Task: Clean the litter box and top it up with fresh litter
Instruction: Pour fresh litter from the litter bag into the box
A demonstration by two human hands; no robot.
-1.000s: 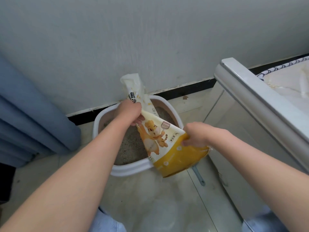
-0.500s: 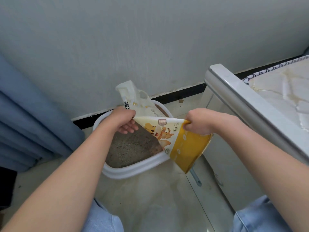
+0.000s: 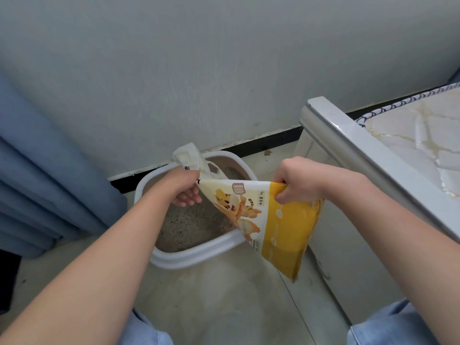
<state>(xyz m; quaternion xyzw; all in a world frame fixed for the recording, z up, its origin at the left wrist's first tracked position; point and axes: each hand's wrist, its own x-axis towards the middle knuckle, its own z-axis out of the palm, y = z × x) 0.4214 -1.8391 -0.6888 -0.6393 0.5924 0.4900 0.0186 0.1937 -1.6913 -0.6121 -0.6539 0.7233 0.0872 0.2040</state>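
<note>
A white litter box (image 3: 189, 257) with grey-brown litter (image 3: 191, 225) sits on the floor by the wall. Over its right side hangs a yellow and white litter bag (image 3: 281, 225) printed with a cartoon tiger. My left hand (image 3: 183, 186) grips the bag near its crumpled white top end, which points up toward the wall. My right hand (image 3: 298, 181) grips the yellow bottom end, held about level with the left. The bag sags flat between them.
A white bed frame (image 3: 368, 155) with a bare mattress (image 3: 423, 138) stands close on the right. Blue curtains (image 3: 37, 175) hang at the left. A black skirting strip (image 3: 261, 141) runs along the grey wall. My knees in jeans (image 3: 388, 324) show at the bottom.
My right hand has lifted the bag's yellow bottom end from below the box rim to level with my left hand. The bag has swung up and hangs flatter.
</note>
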